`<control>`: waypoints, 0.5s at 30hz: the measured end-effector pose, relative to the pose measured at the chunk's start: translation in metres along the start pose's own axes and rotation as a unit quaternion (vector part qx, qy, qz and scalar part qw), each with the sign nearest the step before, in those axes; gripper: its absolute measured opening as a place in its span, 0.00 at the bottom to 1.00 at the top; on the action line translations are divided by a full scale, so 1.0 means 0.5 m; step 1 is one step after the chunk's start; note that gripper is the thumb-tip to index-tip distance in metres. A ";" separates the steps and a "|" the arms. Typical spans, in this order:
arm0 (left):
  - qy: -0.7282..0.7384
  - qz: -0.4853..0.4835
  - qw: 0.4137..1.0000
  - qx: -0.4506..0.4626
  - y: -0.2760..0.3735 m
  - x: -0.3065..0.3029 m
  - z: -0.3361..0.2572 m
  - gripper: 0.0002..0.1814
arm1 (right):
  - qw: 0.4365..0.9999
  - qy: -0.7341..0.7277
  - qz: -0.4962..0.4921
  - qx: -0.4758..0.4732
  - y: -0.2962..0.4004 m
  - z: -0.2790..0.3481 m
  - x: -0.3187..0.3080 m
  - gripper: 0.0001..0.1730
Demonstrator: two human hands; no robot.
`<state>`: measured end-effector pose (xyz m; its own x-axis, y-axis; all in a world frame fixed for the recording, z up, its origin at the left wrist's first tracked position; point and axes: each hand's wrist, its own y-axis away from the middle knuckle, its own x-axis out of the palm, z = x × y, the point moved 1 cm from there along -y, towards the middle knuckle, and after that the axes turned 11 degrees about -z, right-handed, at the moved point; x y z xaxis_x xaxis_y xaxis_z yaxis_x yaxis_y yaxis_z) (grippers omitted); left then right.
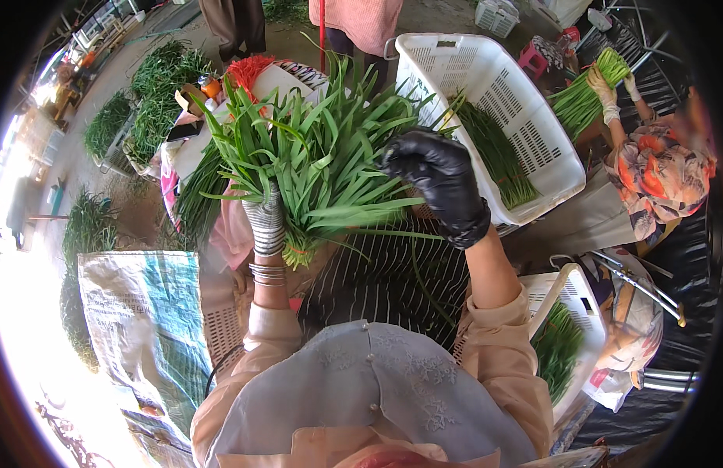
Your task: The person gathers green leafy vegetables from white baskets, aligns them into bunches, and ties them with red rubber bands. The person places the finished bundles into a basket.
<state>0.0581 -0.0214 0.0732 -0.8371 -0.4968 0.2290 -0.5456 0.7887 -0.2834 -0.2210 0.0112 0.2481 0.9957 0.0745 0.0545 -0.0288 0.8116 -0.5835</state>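
Note:
A large bunch of garlic chives spreads its flat green leaves before me, above my striped apron. Its pale cut ends gather at the lower left. My left hand, in a grey-and-white striped glove, grips the bunch from its left side; the leaves hide the fingers. At the right edge of the leaves is my right hand in a black glove, its fingers curled. Whether a leaf is pinched between those fingertips cannot be seen. A few loose leaves hang across the apron.
A white plastic crate at right holds tied chives; another crate stands nearer. A co-worker's gloved hand holds a bunch. Behind my bunch, a table bears a phone and red ties. A woven sack lies left.

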 end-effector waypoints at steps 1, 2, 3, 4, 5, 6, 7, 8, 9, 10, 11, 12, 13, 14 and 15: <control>0.006 0.002 1.000 0.000 0.001 -0.002 0.002 0.23 | 0.984 -0.151 -0.038 0.080 0.001 0.001 0.001 0.15; 0.012 0.005 1.000 0.000 0.002 -0.003 0.002 0.24 | 0.995 -0.035 -0.080 0.048 0.001 -0.014 -0.028 0.17; 0.016 0.007 1.000 -0.001 0.004 -0.006 0.004 0.25 | 0.988 -0.062 -0.116 0.081 -0.007 0.005 -0.028 0.18; -0.006 0.022 1.000 -0.016 0.001 -0.010 0.006 0.25 | 0.996 0.013 -0.079 -0.025 -0.030 0.016 -0.025 0.22; -0.012 0.010 1.000 -0.001 0.002 -0.009 0.006 0.25 | 0.987 0.087 -0.041 -0.130 -0.054 0.030 -0.019 0.25; -0.019 -0.001 1.000 0.014 0.004 -0.003 0.002 0.24 | 0.977 0.175 -0.018 -0.124 -0.063 0.066 -0.006 0.27; -0.025 -0.012 0.999 0.030 0.004 -0.002 0.000 0.24 | 0.961 0.245 -0.020 -0.127 -0.063 0.038 -0.014 0.30; -0.032 -0.004 0.999 0.025 0.004 -0.008 0.002 0.24 | 0.937 0.302 -0.004 -0.174 -0.074 0.047 -0.001 0.29; -0.037 0.004 0.999 0.019 0.005 -0.011 0.006 0.24 | 0.906 0.360 0.012 -0.222 -0.087 0.059 0.013 0.29; -0.042 0.012 0.999 0.013 0.006 -0.013 0.010 0.24 | 0.859 0.424 0.041 -0.286 -0.098 0.055 0.018 0.29; -0.042 0.017 0.999 0.015 0.006 -0.012 0.012 0.24 | 0.869 0.398 0.035 -0.292 -0.101 0.034 0.025 0.30; -0.042 0.022 0.999 0.015 0.006 -0.012 0.014 0.25 | 0.866 0.412 0.043 -0.281 -0.096 0.026 0.028 0.29; -0.042 0.026 0.999 0.016 0.005 -0.013 0.018 0.25 | 0.862 0.426 0.050 -0.270 -0.092 0.025 0.032 0.28; -0.029 0.034 0.999 0.028 0.000 -0.017 0.043 0.25 | 0.870 0.417 0.035 -0.262 -0.089 0.033 0.036 0.28; -0.018 0.040 0.998 0.041 -0.010 -0.031 0.086 0.25 | 0.879 0.403 0.020 -0.254 -0.089 0.047 0.045 0.27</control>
<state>0.0721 -0.0331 0.0308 -0.8779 -0.4477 0.1701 -0.4777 0.7942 -0.3755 -0.1992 -0.0098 0.2943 0.7392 -0.5040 -0.4467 -0.2268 0.4383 -0.8697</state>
